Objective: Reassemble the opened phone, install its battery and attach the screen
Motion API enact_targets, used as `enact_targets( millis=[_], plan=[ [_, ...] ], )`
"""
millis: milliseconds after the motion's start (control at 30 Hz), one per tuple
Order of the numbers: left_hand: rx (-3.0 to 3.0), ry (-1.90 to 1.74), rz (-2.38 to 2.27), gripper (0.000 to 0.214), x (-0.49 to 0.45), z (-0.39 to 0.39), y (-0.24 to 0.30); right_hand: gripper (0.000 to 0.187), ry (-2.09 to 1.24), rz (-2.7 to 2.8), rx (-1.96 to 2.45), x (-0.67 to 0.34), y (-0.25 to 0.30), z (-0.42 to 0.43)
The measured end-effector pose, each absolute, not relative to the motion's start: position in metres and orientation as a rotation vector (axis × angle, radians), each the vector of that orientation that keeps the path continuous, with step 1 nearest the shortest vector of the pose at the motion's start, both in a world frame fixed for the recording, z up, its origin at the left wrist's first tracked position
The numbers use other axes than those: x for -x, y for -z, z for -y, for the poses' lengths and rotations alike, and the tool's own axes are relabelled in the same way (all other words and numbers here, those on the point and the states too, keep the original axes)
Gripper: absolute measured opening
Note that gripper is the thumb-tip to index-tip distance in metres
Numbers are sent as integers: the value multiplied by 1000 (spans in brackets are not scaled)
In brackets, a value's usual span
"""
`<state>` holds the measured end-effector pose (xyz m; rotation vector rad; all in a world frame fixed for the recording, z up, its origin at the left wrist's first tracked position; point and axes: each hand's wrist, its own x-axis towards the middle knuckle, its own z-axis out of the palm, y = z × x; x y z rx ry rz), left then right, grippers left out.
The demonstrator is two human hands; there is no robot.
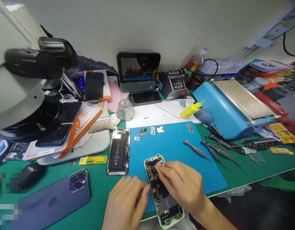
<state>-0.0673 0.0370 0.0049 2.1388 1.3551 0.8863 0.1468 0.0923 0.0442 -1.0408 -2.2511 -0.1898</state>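
An opened phone body (161, 195) with a pale green frame lies on the blue work mat (176, 143), its circuit boards exposed. My right hand (183, 183) rests over it, fingers pinched together at a small part near the camera end; what they pinch is too small to name. My left hand (127, 204) lies beside the phone's left edge, fingers curled and touching the frame. A second opened phone (118, 152) with a black battery lies left of the mat.
Several screwdrivers (209, 150) lie right of the mat, small loose parts (151, 130) at its top edge. A purple phone (53, 199) lies face down at lower left. A microscope (22, 80), a blue machine (233, 105), a yellow bottle (190, 110) and clutter ring the green table.
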Motion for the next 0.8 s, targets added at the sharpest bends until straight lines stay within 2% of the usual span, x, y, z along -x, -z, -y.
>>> enact_targets(
  millis=[233, 367, 600, 800],
  plan=[
    [-1987, -853, -1455, 26, 63, -33, -11, 8, 86, 2274, 1071, -143, -28, -87],
    [-1940, -883, -1483, 18, 61, -34, -14, 9, -4, 2249, 1081, -142, -26, -87],
    [-2102, -735, -1636, 33, 56, -35, -14, 7, -295, 2168, 1141, -147, -24, -88],
    [-2251, -726, -1640, 34, 54, -39, -13, 9, -493, 2129, 1192, -152, -24, -88]
  ],
)
